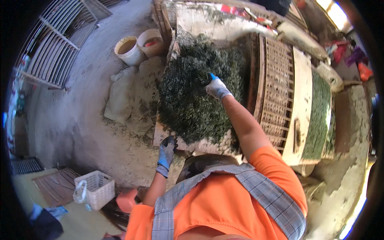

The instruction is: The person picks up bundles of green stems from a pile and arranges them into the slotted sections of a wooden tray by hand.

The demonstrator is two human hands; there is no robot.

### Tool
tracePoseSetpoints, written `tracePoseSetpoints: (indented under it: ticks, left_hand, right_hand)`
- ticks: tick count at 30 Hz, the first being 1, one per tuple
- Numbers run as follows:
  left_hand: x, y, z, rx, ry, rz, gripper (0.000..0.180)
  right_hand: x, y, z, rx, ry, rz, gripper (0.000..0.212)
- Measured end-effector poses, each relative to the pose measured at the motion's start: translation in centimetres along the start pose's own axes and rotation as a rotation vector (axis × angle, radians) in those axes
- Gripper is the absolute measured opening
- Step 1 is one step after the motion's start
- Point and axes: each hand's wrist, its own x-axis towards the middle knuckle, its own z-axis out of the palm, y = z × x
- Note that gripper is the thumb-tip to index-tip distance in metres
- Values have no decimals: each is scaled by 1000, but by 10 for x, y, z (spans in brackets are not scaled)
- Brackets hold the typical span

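A broad heap of dark green, leafy or shredded material (188,104) covers the worktable (161,136) in front of me. My right hand (218,88), in a white glove with blue fingertips, reaches into the heap's middle. Its fingers are closed around a dark green clump (202,78). At the table's near left corner is my left hand (166,153), in a grey-blue glove. Its fingers are curled and dark at the tips; whatever they may hold is hidden.
Right of the heap stands a slatted wooden frame (277,88), with a pale board (303,102) and a green layer (319,116) beyond. Two buckets (129,51) and pale sacks (121,94) sit left of the table. A white plastic basket (99,192) is at lower left.
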Motion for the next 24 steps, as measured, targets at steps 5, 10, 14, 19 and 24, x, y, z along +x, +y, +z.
tracePoseSetpoints:
  ticks: [5, 10, 14, 19, 24]
  left_hand:
    - [24, 2, 3, -161, -119, -18, 25]
    - [60, 43, 96, 18, -124, 351, 29]
    - [52, 105, 172, 695, -160, 846, 36]
    - [113, 127, 239, 1133, -383, 884, 64]
    - [159, 126, 303, 2071, -502, 463, 115]
  right_hand:
    - [-100, -44, 48, -282, -40, 227, 70]
    - [-152, -34, 53, -182, -156, 248, 84]
    - [-173, 14, 46, 755, 3, 6, 63]
    - [-173, 56, 21, 101, 616, 327, 62]
    - [-108, 95, 6, 389, 281, 897, 81]
